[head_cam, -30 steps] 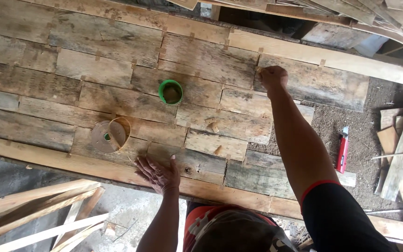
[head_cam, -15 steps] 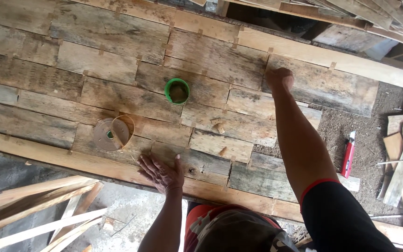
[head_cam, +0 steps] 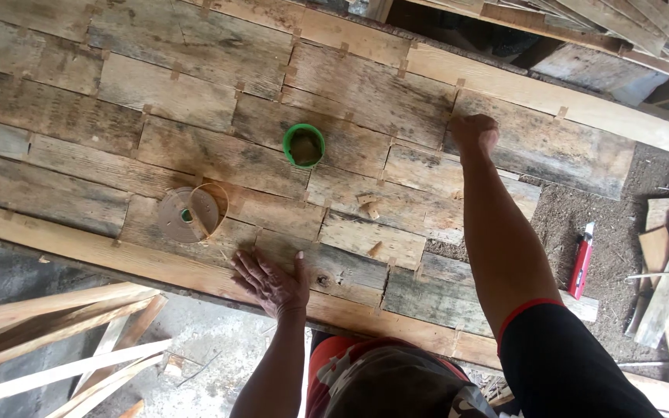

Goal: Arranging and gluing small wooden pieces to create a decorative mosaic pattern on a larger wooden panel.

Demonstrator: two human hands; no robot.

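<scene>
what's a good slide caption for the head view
Left hand flat on a patchwork plank panel, right hand at its far edge, green cup between.

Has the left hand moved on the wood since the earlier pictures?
No. The left hand stays flat on the wooden panel, in the same place just right of the brown tape roll.

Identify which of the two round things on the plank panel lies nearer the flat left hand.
The brown disc-shaped spool, just beyond the left hand. The small green cup sits farther up the plank panel, toward the middle.
</scene>
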